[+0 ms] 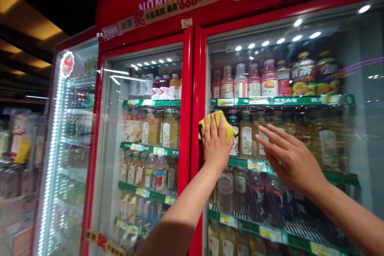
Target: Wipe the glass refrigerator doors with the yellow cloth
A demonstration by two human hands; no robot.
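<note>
From where I stand, the cleaning cloth (230, 129) is bright yellow, soft and rumpled, with a dark edging at its left and right sides. It lies against the right-hand glass door (364, 128) of a red drinks cooler, close beside the upright red door frame (198, 88). The left hand (215, 146) covers its middle, palm down on it, fingers pointing up and slightly spread, the thumb out to the right; yellow shows above and around them. That forearm slants up from below. The right hand (289, 160) is well apart from the cloth, raised before the shelved bottles (246, 138), fingers extended leftward and fairly close together, holding nothing I can see. Whether its fingertips touch the glass, I can't tell.
</note>
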